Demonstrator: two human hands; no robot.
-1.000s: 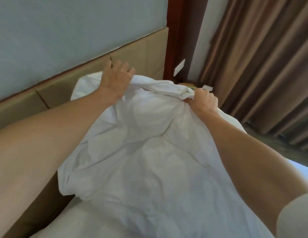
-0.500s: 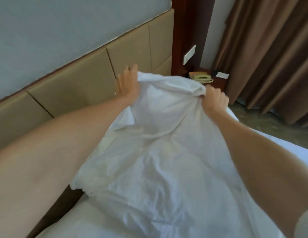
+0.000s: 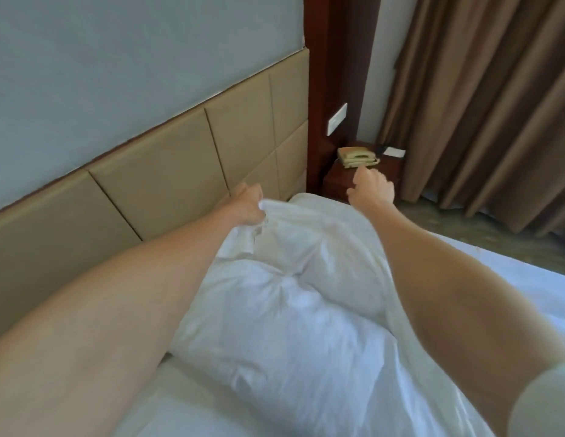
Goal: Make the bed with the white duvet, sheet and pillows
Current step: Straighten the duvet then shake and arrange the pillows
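Crumpled white fabric bedding, pillow or duvet I cannot tell (image 3: pixel 290 279), lies mid-frame along the tan padded headboard (image 3: pixel 167 171). Left hand (image 3: pixel 248 206), centre frame, pinches a bunched fold at the bedding's top edge. Right hand (image 3: pixel 371 189), right of centre, hovers above the far corner, fingers loosely curled, holding nothing. Flat white sheet (image 3: pixel 527 279) shows at right edge, apparently laid. Judgement: bedding only roughly placed; smoothing, squaring and the other pieces remain.

Both bare arms reach forward. The left hand (image 3: pixel 248 205) pinches white fabric. The right hand (image 3: pixel 372 191) hangs free with fingers loosely curled
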